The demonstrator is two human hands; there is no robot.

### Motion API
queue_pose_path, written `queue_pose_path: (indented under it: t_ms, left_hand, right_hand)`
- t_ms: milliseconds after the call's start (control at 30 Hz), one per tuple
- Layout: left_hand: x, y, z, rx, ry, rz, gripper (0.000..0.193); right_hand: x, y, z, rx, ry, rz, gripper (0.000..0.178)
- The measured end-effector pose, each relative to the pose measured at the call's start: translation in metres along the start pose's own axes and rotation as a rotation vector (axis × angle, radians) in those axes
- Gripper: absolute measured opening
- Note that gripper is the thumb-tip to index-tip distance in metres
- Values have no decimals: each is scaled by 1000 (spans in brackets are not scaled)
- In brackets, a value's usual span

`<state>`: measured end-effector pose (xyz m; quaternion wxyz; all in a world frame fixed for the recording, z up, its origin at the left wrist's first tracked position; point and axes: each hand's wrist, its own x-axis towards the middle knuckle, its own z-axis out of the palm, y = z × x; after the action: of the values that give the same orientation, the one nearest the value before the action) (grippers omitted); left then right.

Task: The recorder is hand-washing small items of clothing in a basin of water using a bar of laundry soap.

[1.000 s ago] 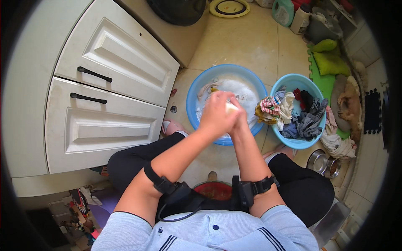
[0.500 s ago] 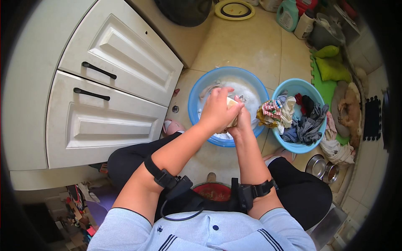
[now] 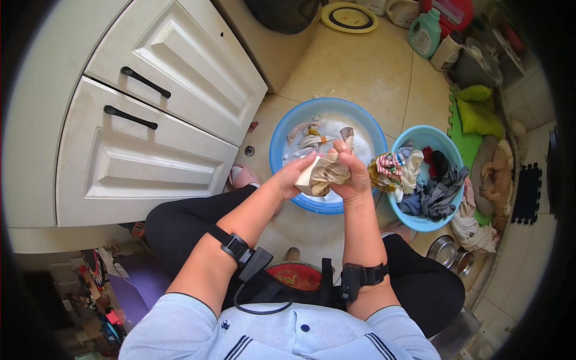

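Over the blue basin [image 3: 277, 129] of sudsy water, my two hands are close together. My left hand [image 3: 290, 177] grips a cream-white block, which looks like a bar of soap [image 3: 305, 182], pressed against crumpled beige cloth. That cloth, seemingly a sock [image 3: 330, 170], is bunched in my right hand [image 3: 355, 179], with a narrow greyish end sticking up beyond the fingers. Pale, wet garments [image 3: 312, 143] float among the foam at the basin's far left. Some of my left fingers are hidden behind the block and cloth.
A lighter blue tub [image 3: 427, 225] full of dark and patterned clothes stands close on the right. White cabinet doors [image 3: 162, 114] rise on the left. Two metal bowls [image 3: 443, 251], a green mat [image 3: 474, 141] and detergent bottles [image 3: 425, 33] lie along the right side.
My hands have come lower and turned apart from their clasp, exposing the block and the bunched cloth. The view has shifted slightly.
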<state>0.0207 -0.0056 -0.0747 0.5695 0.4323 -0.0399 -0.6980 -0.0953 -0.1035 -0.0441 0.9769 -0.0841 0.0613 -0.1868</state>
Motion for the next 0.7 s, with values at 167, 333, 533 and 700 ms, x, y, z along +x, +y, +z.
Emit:
queue_pose_path:
  t_ms: [167, 333, 533, 700]
  left_hand:
    - [-1, -13, 5, -266, -111, 32, 43]
    - [-9, 1, 22, -285, -104, 192, 43]
    - [1, 5, 36, 359, 484, 695, 35]
    - [-20, -12, 63, 1090, 511, 1059, 42]
  right_hand:
    - [4, 4, 1, -423, 181, -69, 30]
    - [11, 23, -3, -742, 374, -346, 15]
    - [15, 34, 5, -595, 462, -350, 33]
    - [15, 21, -30, -307, 447, -173, 24]
